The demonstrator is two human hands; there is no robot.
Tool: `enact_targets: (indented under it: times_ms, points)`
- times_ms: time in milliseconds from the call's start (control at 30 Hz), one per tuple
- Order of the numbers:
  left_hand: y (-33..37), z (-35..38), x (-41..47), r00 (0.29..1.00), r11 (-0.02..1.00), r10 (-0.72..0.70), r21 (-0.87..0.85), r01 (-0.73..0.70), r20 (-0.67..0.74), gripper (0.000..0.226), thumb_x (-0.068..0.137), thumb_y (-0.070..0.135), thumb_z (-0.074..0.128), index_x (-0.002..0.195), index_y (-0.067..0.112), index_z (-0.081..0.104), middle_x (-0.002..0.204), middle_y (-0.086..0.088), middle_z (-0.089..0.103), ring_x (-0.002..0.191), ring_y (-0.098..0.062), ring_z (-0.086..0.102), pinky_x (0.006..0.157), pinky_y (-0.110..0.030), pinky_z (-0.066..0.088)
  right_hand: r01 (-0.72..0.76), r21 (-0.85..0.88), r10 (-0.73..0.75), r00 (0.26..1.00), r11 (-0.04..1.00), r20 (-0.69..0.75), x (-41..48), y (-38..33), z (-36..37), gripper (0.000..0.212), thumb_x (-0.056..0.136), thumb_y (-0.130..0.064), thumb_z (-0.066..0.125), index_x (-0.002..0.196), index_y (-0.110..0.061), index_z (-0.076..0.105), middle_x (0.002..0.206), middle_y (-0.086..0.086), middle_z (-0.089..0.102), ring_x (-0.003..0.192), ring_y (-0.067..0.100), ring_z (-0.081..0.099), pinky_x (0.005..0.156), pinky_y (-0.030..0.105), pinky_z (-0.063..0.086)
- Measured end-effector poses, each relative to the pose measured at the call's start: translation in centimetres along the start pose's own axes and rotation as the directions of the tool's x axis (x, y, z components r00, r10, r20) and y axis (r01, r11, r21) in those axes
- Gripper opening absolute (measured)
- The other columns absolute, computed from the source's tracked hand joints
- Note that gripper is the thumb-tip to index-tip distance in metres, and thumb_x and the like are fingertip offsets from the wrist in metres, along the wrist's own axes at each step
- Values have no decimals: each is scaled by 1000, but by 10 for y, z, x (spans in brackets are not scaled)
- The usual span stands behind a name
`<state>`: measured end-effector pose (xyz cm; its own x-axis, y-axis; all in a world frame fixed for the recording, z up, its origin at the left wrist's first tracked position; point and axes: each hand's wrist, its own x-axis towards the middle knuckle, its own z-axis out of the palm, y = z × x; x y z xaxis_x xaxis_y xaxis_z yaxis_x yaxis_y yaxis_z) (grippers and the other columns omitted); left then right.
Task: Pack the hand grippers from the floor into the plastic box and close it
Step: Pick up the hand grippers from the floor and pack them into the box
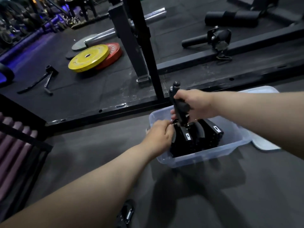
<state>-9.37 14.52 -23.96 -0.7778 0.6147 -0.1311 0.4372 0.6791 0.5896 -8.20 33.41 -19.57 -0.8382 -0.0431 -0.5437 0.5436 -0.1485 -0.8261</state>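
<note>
Head view: packed grippers (197, 139) noted standing in box (233, 145). Another gripper (176, 102) held over them, clenched in right hand (195, 102); left hand (159, 137) curled on the packed ones. Stray gripper (126, 213) apparently left on floor; lid (263, 91) off, behind box

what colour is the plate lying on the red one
The plate is yellow, seen in the head view.

Dark rubber gym floor (82, 96) spreads beneath a black steel rack upright (131, 38). At far left a yellow weight plate (88, 57) overlaps a red weight plate (115, 52). Black foam roller pads (233, 18) lie far right, and violet light (24, 51) washes the far-left floor.
</note>
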Motion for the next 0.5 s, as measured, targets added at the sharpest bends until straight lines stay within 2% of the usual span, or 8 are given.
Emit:
enact_targets:
  times_ms: [67,133,167,233,300,367,467,500]
  points:
    - [-4,9,2,999,985,41,166,-43,12,32,97,36,33,116,30,58,128,2,59,124,-22,49,108,-48,37,-52,-104,44,996,993,-81,-12,-5,-28,34,93,-33,45,112,-5,51,107,21,66,87,33,68,94,57,48]
    - [-11,17,0,997,946,37,318,-59,74,42,102,31,34,142,24,44,155,3,36,145,-18,26,117,-40,17,-105,-202,66,980,974,-189,-23,-5,-55,35,91,-23,52,119,-1,53,117,24,65,96,36,69,87,62,51]
    - [-15,20,-2,996,925,40,374,-70,85,47,103,30,33,149,22,36,161,4,25,149,-18,16,119,-39,9,-129,-249,70,970,960,-231,-27,-2,-66,36,91,-18,53,121,2,53,118,24,65,100,38,69,83,64,51]
    - [-26,27,-4,993,893,75,437,-107,89,51,104,31,31,154,20,27,164,2,15,151,-19,8,121,-39,2,-166,-305,80,958,938,-276,-31,8,-83,35,92,-15,52,121,4,52,120,23,63,101,37,69,77,59,55]
    - [-38,34,-7,989,871,82,474,-130,120,54,104,34,26,156,18,20,165,1,11,152,-19,5,123,-37,-2,-211,-354,98,945,911,-312,-29,18,-92,31,94,-19,50,119,1,52,118,21,62,99,34,69,66,44,57]
    - [-48,40,-11,985,837,97,523,-158,143,61,101,43,15,157,18,17,165,2,8,152,-18,2,122,-35,-10,-244,-421,100,937,874,-336,-24,28,-97,30,95,-20,50,118,-1,52,107,19,62,93,32,68,57,34,53]
    - [-53,45,-12,987,816,103,557,-156,125,67,97,48,6,157,20,17,164,4,11,152,-17,4,121,-36,-12,-293,-524,123,934,800,-334,-15,35,-99,29,93,-20,51,111,3,54,92,19,57,81,32,60,68,48,56]
    - [-53,47,-12,988,814,98,562,-146,116,68,96,48,5,157,20,17,164,5,14,151,-17,6,122,-37,-10,-315,-551,138,931,773,-339,-13,37,-97,27,92,-20,51,106,4,55,86,19,57,76,32,58,69,48,55]
